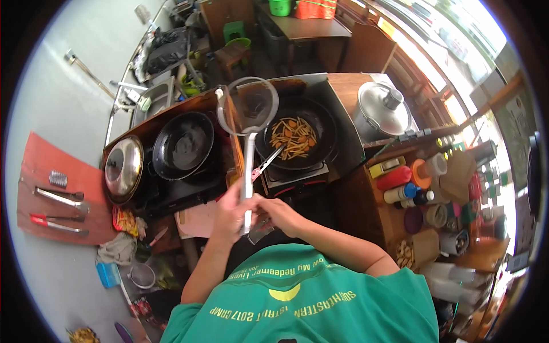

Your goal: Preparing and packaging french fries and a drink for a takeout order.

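Observation:
My left hand (pixel 231 211) is closed around the metal handle of a round mesh strainer (pixel 248 107), which is raised between the two burners. Close beside it, my right hand (pixel 281 214) has its fingers at the same handle; what they grip is partly hidden. Tongs with red on the grip (pixel 261 167) lean into a dark wok (pixel 324 124). Cut strips and orange slices (pixel 294 139) lie in that wok, with the tongs' tips touching them. Left of the strainer, another black wok (pixel 183 145) holds dark, shiny liquid.
A lidded pan (pixel 124 167) stands at the far left of the stove. A metal guard (pixel 347 115) surrounds the right wok, with a lidded aluminium pot (pixel 381 111) beyond it. Bottles and jars (pixel 407 193) crowd the right counter. A pink cutting board (pixel 199 221) lies near my left forearm.

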